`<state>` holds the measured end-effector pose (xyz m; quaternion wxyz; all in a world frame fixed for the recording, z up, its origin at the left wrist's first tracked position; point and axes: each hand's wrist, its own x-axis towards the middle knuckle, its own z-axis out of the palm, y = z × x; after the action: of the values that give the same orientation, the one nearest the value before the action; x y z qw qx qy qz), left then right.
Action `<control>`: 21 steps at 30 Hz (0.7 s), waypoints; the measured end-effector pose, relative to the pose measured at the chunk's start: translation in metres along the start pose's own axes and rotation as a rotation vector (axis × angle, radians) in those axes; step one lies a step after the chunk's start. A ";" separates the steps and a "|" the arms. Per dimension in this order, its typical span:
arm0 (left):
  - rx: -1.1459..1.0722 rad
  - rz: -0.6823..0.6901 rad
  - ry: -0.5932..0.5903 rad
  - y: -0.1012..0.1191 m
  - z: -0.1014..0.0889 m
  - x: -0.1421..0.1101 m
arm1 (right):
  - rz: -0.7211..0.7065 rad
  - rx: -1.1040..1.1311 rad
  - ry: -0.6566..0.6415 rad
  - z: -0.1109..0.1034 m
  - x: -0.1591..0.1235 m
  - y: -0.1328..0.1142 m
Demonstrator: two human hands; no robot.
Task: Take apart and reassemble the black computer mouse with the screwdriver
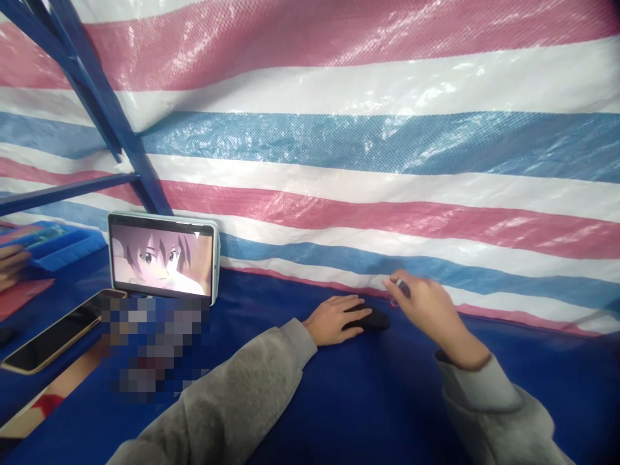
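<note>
A black mouse-like object (376,319) is lying on the blue tabletop (349,400), right under the fingers of your left hand (335,321). Those fingers are spreading open and resting over its near end, while its rounded far end is showing just past your fingertips. Your right hand (423,307) is hovering to the right of it, its thumb and fingers closing in a pinch on a small dark piece (402,288) with a reddish bit showing just below your fingertips.

Grey sleeves (242,394) are covering both your forearms. Well to the left of your left fingers, a tablet (162,258) in a pale case is standing upright and showing a cartoon face. Farther left, a phone (62,332) is lying with its dark screen up. Beyond the phone, a blue tray (72,248) is sitting near another person's hand (13,265), with a red sheet (24,298) lying nearer to you.

The blue surface is running beneath both your hands up to a plastic sheet (339,142) striped in red, white and blue, which is hanging as a wall just beyond your fingers. Blue metal bars (104,106) are crossing it at the upper left.

Your left palm is hiding part of the black object, and your right fingers are covering most of the small piece, so its kind is hard to tell. The other person's hand is blurring and being cut off by the left edge. A pixelated patch is masking whatever is lying below the tablet.
</note>
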<state>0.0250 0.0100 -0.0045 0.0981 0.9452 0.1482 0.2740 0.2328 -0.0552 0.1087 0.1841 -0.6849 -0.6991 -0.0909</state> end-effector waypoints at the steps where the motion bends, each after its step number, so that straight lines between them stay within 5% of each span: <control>1: 0.009 0.005 -0.001 0.001 -0.001 0.000 | 0.005 -0.026 -0.020 -0.002 0.000 0.000; 21: 0.018 -0.031 -0.034 0.002 -0.003 0.000 | -0.038 0.121 -0.072 -0.009 0.000 -0.004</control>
<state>0.0239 0.0088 -0.0017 0.0964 0.9482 0.1635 0.2548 0.2302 -0.0592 0.1170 0.1980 -0.6621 -0.7223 -0.0271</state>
